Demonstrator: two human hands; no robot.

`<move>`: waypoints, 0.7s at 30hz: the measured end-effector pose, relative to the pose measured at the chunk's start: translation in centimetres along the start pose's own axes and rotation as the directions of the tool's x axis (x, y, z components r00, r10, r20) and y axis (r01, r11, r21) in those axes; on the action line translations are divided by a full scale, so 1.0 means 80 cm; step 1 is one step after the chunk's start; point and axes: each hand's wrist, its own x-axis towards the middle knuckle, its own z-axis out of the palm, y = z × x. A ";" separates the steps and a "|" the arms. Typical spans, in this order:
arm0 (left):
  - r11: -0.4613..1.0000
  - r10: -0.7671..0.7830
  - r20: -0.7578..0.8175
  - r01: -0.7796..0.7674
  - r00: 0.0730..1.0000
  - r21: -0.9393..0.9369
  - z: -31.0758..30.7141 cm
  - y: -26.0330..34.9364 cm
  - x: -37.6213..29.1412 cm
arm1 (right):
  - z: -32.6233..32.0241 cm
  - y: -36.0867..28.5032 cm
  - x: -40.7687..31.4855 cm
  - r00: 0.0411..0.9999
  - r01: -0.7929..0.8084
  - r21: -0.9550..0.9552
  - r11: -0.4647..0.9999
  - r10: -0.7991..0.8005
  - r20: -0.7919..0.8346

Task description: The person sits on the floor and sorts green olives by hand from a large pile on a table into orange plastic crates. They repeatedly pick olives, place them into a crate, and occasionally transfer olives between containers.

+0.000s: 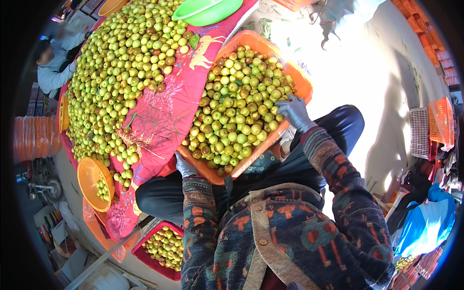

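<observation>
An orange plastic crate (301,81) full of green and brownish jujube fruit (239,108) stands in front of me, between my knees. My right hand (294,111), in a grey glove, lies on the fruit at the crate's right side, its fingers spread a little. At the near left corner of the crate is my left hand (185,166), gloved too; its fingers are partly hidden by the rim, so its hold is unclear. Left of the crate, a large heap of the same fruit (119,69) covers much of a red patterned quilt (170,119).
An orange basket (87,174) with some fruit leans at the quilt's near edge; a green basket (214,12) stands at its far end. A red crate of fruit (136,250) is on the floor beside a metal bar (112,250). Another person (54,69) sits across the heap.
</observation>
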 end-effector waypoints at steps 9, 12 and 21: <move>0.992 -0.127 0.095 0.124 0.987 0.035 -0.021 -0.002 0.026 | 0.009 -0.080 0.035 0.958 0.285 -0.186 0.940 -0.286 0.022; 0.998 -0.051 0.123 0.047 0.991 0.039 -0.044 -0.012 0.041 | 0.009 -0.072 0.051 0.938 0.340 -0.189 0.921 -0.318 0.138; 0.999 -0.014 0.204 0.003 0.979 0.051 -0.139 -0.034 0.115 | -0.013 -0.008 0.036 0.939 0.323 -0.246 0.914 -0.277 0.205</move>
